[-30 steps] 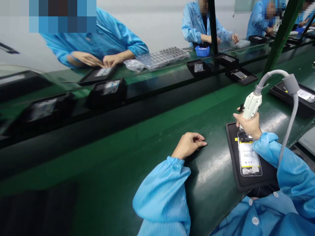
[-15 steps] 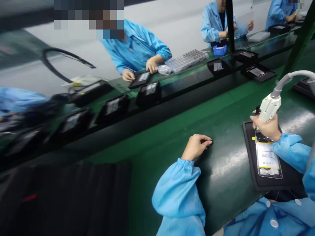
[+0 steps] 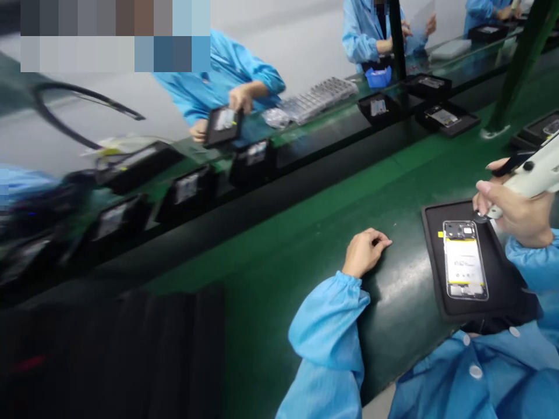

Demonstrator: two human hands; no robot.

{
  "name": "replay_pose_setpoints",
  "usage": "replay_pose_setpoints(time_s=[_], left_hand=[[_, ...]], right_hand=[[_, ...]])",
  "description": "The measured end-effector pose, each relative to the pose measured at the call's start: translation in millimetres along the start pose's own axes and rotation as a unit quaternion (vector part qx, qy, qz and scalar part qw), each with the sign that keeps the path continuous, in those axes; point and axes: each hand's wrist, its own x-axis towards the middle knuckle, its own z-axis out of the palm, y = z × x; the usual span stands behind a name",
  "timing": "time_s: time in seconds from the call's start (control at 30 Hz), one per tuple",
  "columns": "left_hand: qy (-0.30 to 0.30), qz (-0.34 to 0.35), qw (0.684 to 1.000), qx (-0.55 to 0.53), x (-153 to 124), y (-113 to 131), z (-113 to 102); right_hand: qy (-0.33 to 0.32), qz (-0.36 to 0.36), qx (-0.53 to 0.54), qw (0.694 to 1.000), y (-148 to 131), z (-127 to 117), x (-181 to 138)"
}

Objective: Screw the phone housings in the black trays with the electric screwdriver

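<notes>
In the head view at the right, my right hand [image 3: 526, 212] is wrapped round a white air gun [image 3: 535, 174] with a black lever. Its dark nozzle points down and left, beside the top edge of an opened phone [image 3: 465, 262]. The phone, its white battery and inner parts showing, lies face-up on a black foam tray [image 3: 506, 291]. A small yellow tab [image 3: 441, 234] sticks out at its left. My left hand [image 3: 364, 253] rests on the green bench left of the tray, thumb and fingers curled together, with nothing visible in them.
Beyond a raised ledge, a co-worker's hands [image 3: 241, 99] hold a black tray with a phone. More phone trays [image 3: 183, 189] line that ledge. A clear compartment tray [image 3: 321, 99] and blue bin [image 3: 378, 77] stand behind. Dark stacked trays [image 3: 131, 349] fill the lower left.
My right hand has drawn the air gun right and tilted it, uncovering the phone's top end. My left hand has shifted slightly right. Across the bench, a co-worker has lifted a tray.
</notes>
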Motion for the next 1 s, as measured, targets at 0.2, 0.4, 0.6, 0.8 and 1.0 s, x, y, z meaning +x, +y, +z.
replay_pose_setpoints(time_s=[0.2,0.4,0.6,0.8,1.0], left_hand=[[0.035,0.044,0.998,-0.038,-8.7,10.4,-1.8],[0.026,0.139,0.979,-0.144,-41.9,67.4,28.5],[0.014,0.208,0.953,-0.222,-65.5,96.1,59.4],[0.033,0.215,0.941,-0.259,-68.2,93.6,68.9],[0.028,0.202,0.934,-0.294,-68.5,95.0,67.7]], right_hand=[[0.014,0.015,0.028,0.999,-42.3,-18.0,-33.0],[-0.033,0.067,0.013,0.997,-39.2,-0.6,-65.4],[-0.052,0.119,-0.006,0.992,-16.2,20.7,-77.1],[-0.077,0.119,-0.024,0.99,-11.8,22.5,-80.7],[-0.07,0.114,-0.038,0.99,-11.5,22.7,-81.4]])
